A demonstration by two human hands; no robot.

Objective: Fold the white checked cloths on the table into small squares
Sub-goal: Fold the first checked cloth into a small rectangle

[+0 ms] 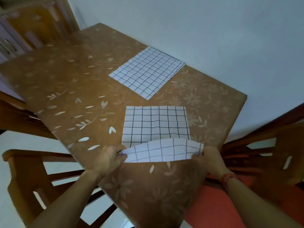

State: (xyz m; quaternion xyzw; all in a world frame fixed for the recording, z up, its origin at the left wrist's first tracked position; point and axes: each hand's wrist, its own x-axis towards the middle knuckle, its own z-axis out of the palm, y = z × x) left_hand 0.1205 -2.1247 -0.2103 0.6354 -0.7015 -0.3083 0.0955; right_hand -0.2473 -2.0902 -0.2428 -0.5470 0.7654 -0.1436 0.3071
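The left hand (111, 156) pinches the near left corner of the near cloth (156, 124), fingers curled around the fabric and lifting it off the desk (74, 79). The lifted near edge (162, 153) arches between the two hands, its paler underside showing, while the rest of the white checked cloth lies flat on the brown flowered desk cover. The right hand (209, 157) grips the opposite near corner in the same way, with a reddish bracelet (227, 177) on its wrist.

At the far left, a wooden cabinet (32, 22) stands blurred beyond the desk. Below it, a dark wooden chair (16, 112) sits against the desk's left edge. A lighter wooden chair (21, 170) stands nearer, just beside the left forearm. Past the near cloth, with a strip of bare desk cover between them, the far cloth (147, 72) lies spread flat and turned at an angle, one corner close to the pale wall (213, 22). On the right, another wooden chair (271, 153) is close to the desk's corner, and its orange-red seat (213, 203) shows beneath the right forearm.
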